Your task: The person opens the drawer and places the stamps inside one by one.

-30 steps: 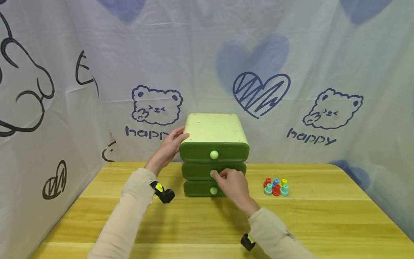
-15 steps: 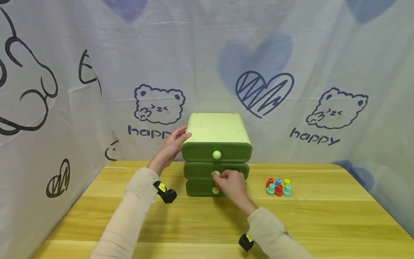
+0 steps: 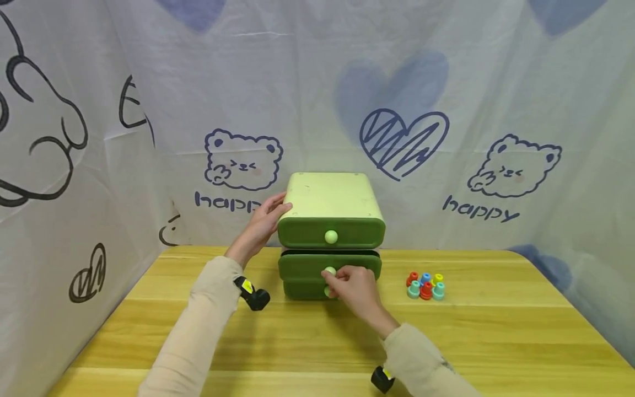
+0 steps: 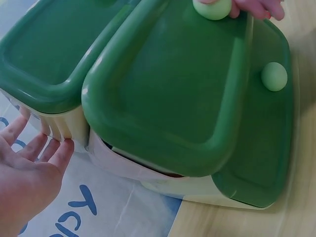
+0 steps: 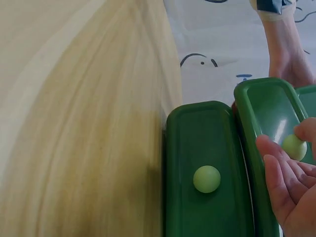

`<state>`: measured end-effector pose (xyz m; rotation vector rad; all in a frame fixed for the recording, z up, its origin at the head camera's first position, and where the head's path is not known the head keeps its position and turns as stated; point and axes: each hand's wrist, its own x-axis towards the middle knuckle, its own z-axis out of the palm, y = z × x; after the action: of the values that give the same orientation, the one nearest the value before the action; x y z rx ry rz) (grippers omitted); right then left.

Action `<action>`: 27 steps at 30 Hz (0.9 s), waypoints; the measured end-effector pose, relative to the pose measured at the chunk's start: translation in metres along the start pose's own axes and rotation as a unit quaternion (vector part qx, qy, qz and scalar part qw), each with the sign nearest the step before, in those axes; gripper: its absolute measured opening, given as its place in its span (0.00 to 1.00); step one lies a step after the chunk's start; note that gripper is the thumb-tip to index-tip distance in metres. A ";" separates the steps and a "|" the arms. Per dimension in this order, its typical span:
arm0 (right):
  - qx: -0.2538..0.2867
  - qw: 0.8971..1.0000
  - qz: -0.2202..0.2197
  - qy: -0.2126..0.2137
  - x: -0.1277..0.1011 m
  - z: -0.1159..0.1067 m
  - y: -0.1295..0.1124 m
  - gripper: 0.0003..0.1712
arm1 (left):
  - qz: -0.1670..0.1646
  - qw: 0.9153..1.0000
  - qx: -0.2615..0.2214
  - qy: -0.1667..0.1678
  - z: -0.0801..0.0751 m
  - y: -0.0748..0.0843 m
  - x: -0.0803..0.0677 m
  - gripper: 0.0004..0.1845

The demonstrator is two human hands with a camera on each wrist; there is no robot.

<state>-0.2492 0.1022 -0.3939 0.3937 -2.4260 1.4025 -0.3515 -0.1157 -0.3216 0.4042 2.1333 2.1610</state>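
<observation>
A printed cloth [image 3: 317, 82] hangs behind the table [image 3: 198, 353]. The cabinet [image 3: 329, 193] stands upright towards the table's far side, its front facing the person, which leaves the drawers within easy reach. Its middle drawer [image 3: 300, 268] juts slightly forward of the top drawer [image 3: 300, 234], with a dark gap along its upper edge.

Taking the cabinet as the clock's centre, the left hand [image 3: 263, 221] is at nine o'clock, fingers extended rather than curled, their tips against the side wall and thumb by the top edge, presumably bracing the cabinet against the pull. The right hand [image 3: 359, 289], towards five o'clock, pinches the middle drawer's round knob [image 5: 295, 148] between thumb and finger, likely because so small a handle suits fingertips. Six small coloured pegs [image 3: 425, 291] sit bunched at four o'clock, apart from the cabinet and both hands.
</observation>
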 end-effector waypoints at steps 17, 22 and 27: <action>-0.021 0.999 -0.039 0.017 -0.012 -0.002 0.002 0.13 | -0.004 1.000 0.012 -0.006 -0.002 -0.001 0.001 0.34; -0.026 0.999 -0.043 0.012 -0.017 -0.004 0.000 0.14 | -0.004 1.000 0.011 -0.003 -0.001 0.000 0.001 0.34; -0.030 0.998 -0.050 0.006 -0.022 -0.006 -0.003 0.14 | -0.002 1.000 0.007 -0.003 -0.002 0.000 -0.001 0.34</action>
<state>-0.2266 0.1077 -0.3973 0.4832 -2.3980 1.2827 -0.3509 -0.1174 -0.3214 0.4056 2.1462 2.1401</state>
